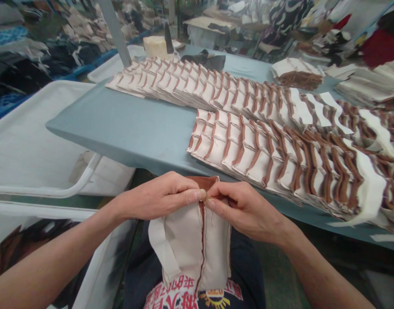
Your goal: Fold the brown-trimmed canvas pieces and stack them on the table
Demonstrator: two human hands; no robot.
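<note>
A sewn cream-coloured fabric piece with brown inner lining [184, 240] hangs in front of my body, a brown-edged seam running down its middle. My left hand [174, 195] pinches its top edge, thumb beside the seam. Right against it, my right hand [238, 206] grips the same edge on the other side of the seam, thumb and forefinger pressed together. The two thumb tips nearly meet at the seam's top. A loose white strip [163, 246] hangs on the piece's left side.
On the blue-covered table [126, 128] lie two long rows of overlapping cream-and-brown pieces [242, 146], with white paper-like strips [367, 180] on top at right. A further stack [296, 71] lies behind. White bins [42, 103] stand at left, beside a grey post [115, 32].
</note>
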